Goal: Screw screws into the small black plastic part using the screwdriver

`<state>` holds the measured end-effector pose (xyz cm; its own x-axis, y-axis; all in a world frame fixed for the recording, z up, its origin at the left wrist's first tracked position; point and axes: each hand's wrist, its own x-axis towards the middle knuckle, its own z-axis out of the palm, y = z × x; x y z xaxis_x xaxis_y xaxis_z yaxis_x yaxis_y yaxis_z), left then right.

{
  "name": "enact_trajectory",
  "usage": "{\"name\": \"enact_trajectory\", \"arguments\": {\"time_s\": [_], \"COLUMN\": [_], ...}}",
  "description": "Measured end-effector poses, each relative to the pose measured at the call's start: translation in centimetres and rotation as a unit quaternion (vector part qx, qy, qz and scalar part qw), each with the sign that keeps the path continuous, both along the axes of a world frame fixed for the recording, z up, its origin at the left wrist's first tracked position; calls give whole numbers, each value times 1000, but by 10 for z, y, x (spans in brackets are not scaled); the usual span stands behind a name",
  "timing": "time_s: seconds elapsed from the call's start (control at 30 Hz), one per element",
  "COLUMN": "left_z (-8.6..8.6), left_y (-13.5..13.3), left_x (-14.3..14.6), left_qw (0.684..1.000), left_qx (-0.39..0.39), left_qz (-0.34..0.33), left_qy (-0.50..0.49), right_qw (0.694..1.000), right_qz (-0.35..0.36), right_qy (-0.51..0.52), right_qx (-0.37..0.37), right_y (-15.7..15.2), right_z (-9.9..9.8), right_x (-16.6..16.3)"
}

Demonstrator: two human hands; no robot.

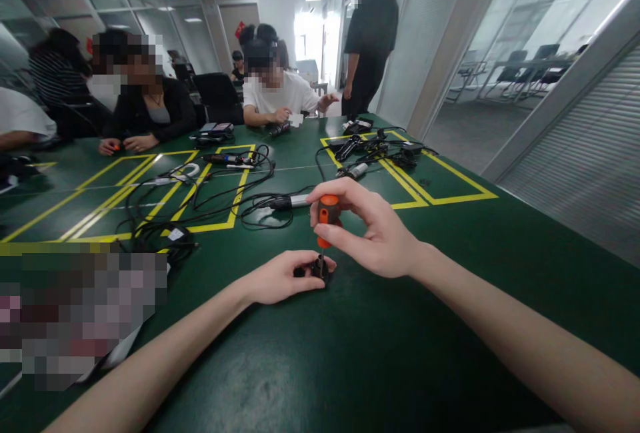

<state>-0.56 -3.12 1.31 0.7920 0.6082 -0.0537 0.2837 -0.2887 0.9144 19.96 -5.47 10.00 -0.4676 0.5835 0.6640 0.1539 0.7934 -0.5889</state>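
Note:
My right hand [373, 230] grips a screwdriver [327, 210] by its orange and grey handle, with the fingers closed round it. The screwdriver stands nearly upright, its thin shaft pointing down. Below it, my left hand [283, 276] pinches a small black round part [320, 269] against the green table [280, 366]. The shaft's tip reaches down into or onto this part; exactly where it ends is hidden. What kind of part it is, I cannot make out.
Black cables [160, 236] lie coiled to the left. A silver-and-black tool [293, 202] rests just beyond my hands. Yellow tape [463, 198] marks rectangles holding more cables and devices. A blurred-out object [110, 313] is at the near left. People sit across the table; one person [371, 40] stands behind.

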Motion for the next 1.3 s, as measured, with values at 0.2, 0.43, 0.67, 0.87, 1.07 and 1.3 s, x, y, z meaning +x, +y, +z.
{"name": "enact_trajectory", "arguments": {"time_s": [0.2,0.43,0.67,0.87,1.07,1.3], "left_z": [-1,0,-3,-2,-7,-13], "left_y": [0,0,0,-4,-7,-15], "left_x": [0,1,1,4,6,10], "left_qw": [1000,1000,1000,1000,997,988], "left_qx": [-11,5,21,6,-19,-34], "left_qz": [0,7,8,26,62,146], "left_qy": [0,9,2,-12,-36,-44], "right_qw": [1000,1000,999,999,997,980], "right_qz": [-8,6,9,-24,-63,40], "right_qy": [8,1,-30,-17,-3,102], "right_qx": [3,17,31,18,49,-166], "right_y": [0,1,-3,-4,-7,-13], "right_z": [1,-1,5,6,12,14], "right_x": [1,1,2,0,-2,-3]}}
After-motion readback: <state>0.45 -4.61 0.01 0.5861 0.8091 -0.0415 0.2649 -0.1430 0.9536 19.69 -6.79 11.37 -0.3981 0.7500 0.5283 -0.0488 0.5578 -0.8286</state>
